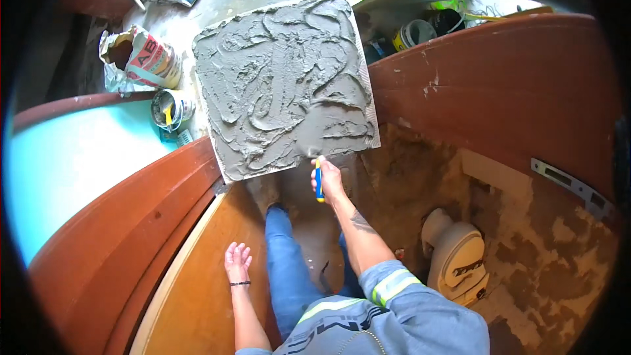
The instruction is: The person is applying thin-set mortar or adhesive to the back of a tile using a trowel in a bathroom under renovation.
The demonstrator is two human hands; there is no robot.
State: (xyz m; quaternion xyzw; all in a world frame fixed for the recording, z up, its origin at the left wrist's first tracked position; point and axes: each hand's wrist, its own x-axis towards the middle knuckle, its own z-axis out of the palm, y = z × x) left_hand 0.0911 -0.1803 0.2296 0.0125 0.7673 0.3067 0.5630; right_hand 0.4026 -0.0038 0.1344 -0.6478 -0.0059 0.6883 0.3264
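A square board or tile (216, 152) lies ahead, thickly coated with grey mortar (276, 85) in ridges and swirls. My right hand (328, 177) grips the blue-and-yellow handle (319, 181) of a tool at the board's near edge, where a smoother patch of mortar shows. The tool's blade is hard to make out against the grey. My left hand (238, 263) is lower left, away from the board, its fingers apart and loosely bent, holding nothing, beside a wooden panel (184, 276).
An open bag (148, 62) and a bucket (172, 108) stand left of the board. Red-brown boards (486, 85) rise on both sides. More buckets (417, 33) sit at upper right. A toilet (460, 256) and a spirit level (568, 187) are at right.
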